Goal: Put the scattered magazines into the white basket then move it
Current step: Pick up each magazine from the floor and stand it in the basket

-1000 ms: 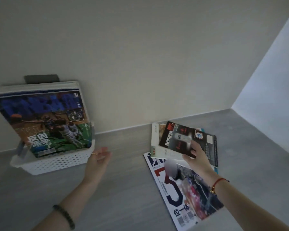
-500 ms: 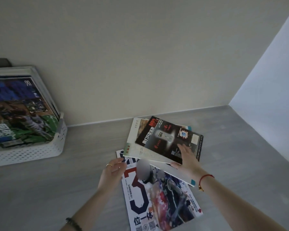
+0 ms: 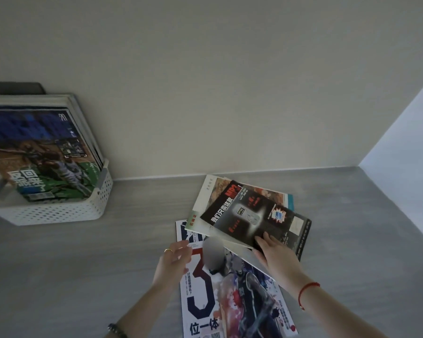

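Note:
A white perforated basket (image 3: 59,212) stands at the left against the wall, with several magazines upright in it; the front one (image 3: 38,152) has a blue and green sports cover. My right hand (image 3: 270,250) grips the near edge of a small stack: a black magazine (image 3: 252,215) on top of a pale one (image 3: 205,203). The stack is lifted at its near edge. Under it a large basketball magazine (image 3: 230,298) with a big "3" lies flat on the grey surface. My left hand (image 3: 175,258), fingers loosely spread, hovers at that magazine's left edge and holds nothing.
The grey surface (image 3: 108,264) runs back to a beige wall (image 3: 205,93), and a white side wall (image 3: 405,154) closes it off on the right. A dark grey object (image 3: 18,87) sticks out behind the basket's magazines.
My left hand came away from the basket and across to the big magazine's left edge. My right hand kept its grip on the small stack. The view swung right, then partly back.

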Tool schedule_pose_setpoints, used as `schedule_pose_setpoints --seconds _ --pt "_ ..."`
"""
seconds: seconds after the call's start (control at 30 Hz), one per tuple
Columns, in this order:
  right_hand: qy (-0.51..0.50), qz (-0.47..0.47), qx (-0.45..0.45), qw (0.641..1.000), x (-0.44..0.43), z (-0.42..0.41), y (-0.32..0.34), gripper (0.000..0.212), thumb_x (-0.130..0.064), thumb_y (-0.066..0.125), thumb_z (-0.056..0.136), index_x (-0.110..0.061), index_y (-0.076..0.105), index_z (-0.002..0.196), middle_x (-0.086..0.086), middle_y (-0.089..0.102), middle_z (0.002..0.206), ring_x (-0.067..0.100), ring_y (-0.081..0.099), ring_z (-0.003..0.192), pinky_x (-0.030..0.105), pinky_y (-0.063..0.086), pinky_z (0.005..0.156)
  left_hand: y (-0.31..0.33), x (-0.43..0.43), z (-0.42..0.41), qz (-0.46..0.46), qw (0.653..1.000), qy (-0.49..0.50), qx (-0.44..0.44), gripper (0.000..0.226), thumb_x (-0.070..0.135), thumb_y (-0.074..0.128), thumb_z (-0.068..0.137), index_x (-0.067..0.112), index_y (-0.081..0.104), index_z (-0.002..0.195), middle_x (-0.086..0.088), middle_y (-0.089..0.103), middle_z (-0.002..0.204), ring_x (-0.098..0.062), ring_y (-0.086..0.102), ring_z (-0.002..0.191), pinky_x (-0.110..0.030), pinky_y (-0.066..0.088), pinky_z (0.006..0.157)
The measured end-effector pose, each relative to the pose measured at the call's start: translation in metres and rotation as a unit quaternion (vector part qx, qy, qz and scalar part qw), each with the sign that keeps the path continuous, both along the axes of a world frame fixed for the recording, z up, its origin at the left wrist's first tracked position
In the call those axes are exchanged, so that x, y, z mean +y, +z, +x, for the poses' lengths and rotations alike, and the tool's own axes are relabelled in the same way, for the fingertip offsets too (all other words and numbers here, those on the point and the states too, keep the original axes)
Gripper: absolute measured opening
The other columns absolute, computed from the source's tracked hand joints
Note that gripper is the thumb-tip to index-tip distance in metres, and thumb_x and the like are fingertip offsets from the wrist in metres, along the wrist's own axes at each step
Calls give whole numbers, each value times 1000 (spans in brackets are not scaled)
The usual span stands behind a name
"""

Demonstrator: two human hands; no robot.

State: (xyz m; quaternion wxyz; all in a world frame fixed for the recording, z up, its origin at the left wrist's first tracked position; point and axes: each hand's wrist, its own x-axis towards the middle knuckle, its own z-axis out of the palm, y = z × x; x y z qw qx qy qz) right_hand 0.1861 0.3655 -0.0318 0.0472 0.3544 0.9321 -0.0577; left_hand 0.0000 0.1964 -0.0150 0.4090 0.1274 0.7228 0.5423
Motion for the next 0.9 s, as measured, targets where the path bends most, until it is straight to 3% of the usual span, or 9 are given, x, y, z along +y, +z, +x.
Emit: schedule_pose_setpoints --seconds 0.07,0.13,0.3,0.4,0.47,0.57,0.7,0.8,0.9 --pt "-6 -27 37 999 -4 0 10 31 -29 32 96 -14 48 118 8 65 110 18 65 94 22 53 71 1 2 1 -10 1000 -4 -10 27 17 52 89 11 53 115 -9 61 99 -18 59 88 -30 49 73" --pt "-48 -95 116 988 -6 -3 26 18 -21 40 94 -15 52 106 0 64 89 10 63 72 14 45 57 5 2 -1 -20 1000 -11 -20 30 19 52 89 11 52 117 -5 61 96 -16 58 87 -31 49 75" --pt "-82 -294 346 887 -13 -28 84 19 -18 46 90 -23 60 80 2 62 78 16 61 73 18 49 63 28 1 -16 11 996 -15 -86 34 28 46 92 11 46 121 -3 56 104 -23 53 99 -36 42 87" --pt "-77 -456 438 771 -25 -50 117 24 -21 47 86 -26 69 84 0 72 90 14 67 87 24 54 72 48 -6 -31 55 989 6 -135 39 39 40 92 11 50 118 -6 56 106 -24 54 98 -32 46 78" --pt "-106 -468 476 737 -32 -65 124 32 -12 45 88 -28 72 82 -7 74 89 6 68 84 19 54 70 60 -15 -46 107 983 22 -146 34 39 43 90 13 54 109 -4 61 100 -19 61 90 -29 52 71" --pt "-117 -441 440 773 -47 -92 123 32 -7 42 92 -25 68 87 -9 73 87 5 67 83 22 54 71 76 -36 -77 227 955 68 -177 17 13 50 87 6 57 101 -13 68 97 -27 66 86 -42 52 83" --pt "-133 -442 437 772 -71 -139 120 14 -11 53 87 -12 63 98 4 73 90 21 68 85 42 55 77 92 -73 -124 191 979 58 -46 12 9 55 85 6 62 94 -13 69 89 -26 63 84 -41 46 86" --pt "-126 -406 449 786 -90 -184 124 8 -11 61 83 -8 62 90 11 72 87 30 68 83 52 54 77 106 -101 -159 181 982 40 47 10 5 55 85 2 62 92 -15 65 81 -25 60 76 -34 49 70" --pt "-108 -366 471 795 -107 -236 138 8 -10 65 80 -7 59 76 4 71 68 29 66 69 52 53 71 123 -124 -204 181 974 48 129 13 -1 54 83 8 63 79 7 69 61 -3 62 60 -17 49 58"
